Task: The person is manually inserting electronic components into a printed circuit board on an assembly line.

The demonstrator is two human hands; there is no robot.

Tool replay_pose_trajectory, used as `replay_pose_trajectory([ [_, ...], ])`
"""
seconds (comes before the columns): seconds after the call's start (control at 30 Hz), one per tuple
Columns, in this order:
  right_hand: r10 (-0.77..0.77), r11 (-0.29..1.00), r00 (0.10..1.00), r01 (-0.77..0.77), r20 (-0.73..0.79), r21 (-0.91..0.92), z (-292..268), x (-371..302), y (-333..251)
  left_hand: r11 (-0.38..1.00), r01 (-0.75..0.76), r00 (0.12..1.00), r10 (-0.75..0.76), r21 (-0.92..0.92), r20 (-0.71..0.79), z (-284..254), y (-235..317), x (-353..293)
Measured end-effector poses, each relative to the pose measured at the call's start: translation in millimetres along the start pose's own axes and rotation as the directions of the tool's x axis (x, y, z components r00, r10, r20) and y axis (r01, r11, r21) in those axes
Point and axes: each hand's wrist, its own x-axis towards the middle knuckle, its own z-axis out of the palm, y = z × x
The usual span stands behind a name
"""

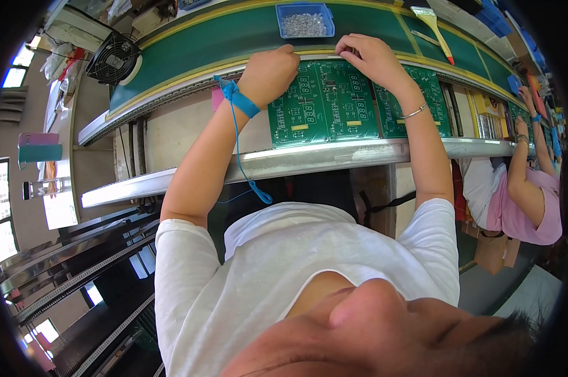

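My left hand [271,74] is closed, its fingers curled together at the far edge of a green circuit board [318,116] with white digit displays; whatever its fingertips hold is hidden. Farther right, my right hand [373,61] has thumb and forefinger bent toward each other over the board's far edge. Anything in that pinch is too small to make out. Another green circuit board [394,129] lies partly under my right forearm. Beyond both hands sits a blue bin [286,31] of small clear parts. A blue wrist strap [243,102] with a cord circles my left wrist.
Metal rails [334,152] run along the boards' near and far sides. A green belt [215,36] stretches behind, with a brush [436,32] on it at the right. A black fan [113,60] stands far left. Another person's arm [527,188] works at the line on the right.
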Motion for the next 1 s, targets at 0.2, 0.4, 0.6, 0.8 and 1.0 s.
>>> replay_pose_trajectory([
  [0.2,0.085,0.983,0.996,-0.086,0.016,0.16,-2,2,3,0.995,0.049,0.999,-0.049,0.085,-0.003,0,6,-1],
  [0.4,0.142,0.946,0.989,-0.15,0.048,0.287,-4,2,2,0.989,0.068,0.914,-0.01,0.129,-0.406,-10,3,26],
  [0.6,0.193,0.95,0.974,-0.216,0.123,0.224,-9,2,3,0.918,0.103,0.929,0.049,0.383,-0.368,-11,-15,78],
  [0.8,0.087,0.994,0.991,-0.093,0.098,0.06,-5,-2,9,0.957,0.058,0.936,0.047,0.284,-0.349,-6,-16,87],
  [1.0,0.039,0.996,0.984,-0.053,0.176,0.073,-3,-3,3,0.981,0.043,0.942,0.023,0.188,-0.334,-2,-18,97],
])
